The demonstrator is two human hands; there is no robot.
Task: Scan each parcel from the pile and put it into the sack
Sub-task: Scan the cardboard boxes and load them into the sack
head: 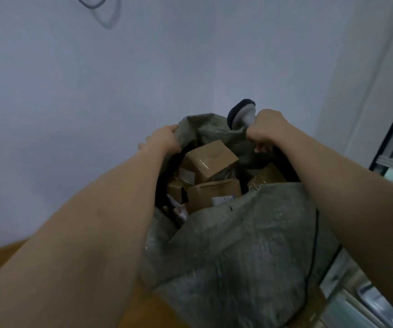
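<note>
Currently sack (238, 245) stands upright, mouth open, between both forearms, on brown surface. Left hand (164, 138) grips far-left rim fabric, fingers curled round it. Right hand (265, 129) pinches far-right rim while holding scanner (241, 113). Parcels (208, 162) inside: brown cartons with labels, piled near mouth. Judgement: woven fabric soft, limp, likely slick; load heavy. Bunch rim in both fists; cartons stiff, take by edges.
</note>
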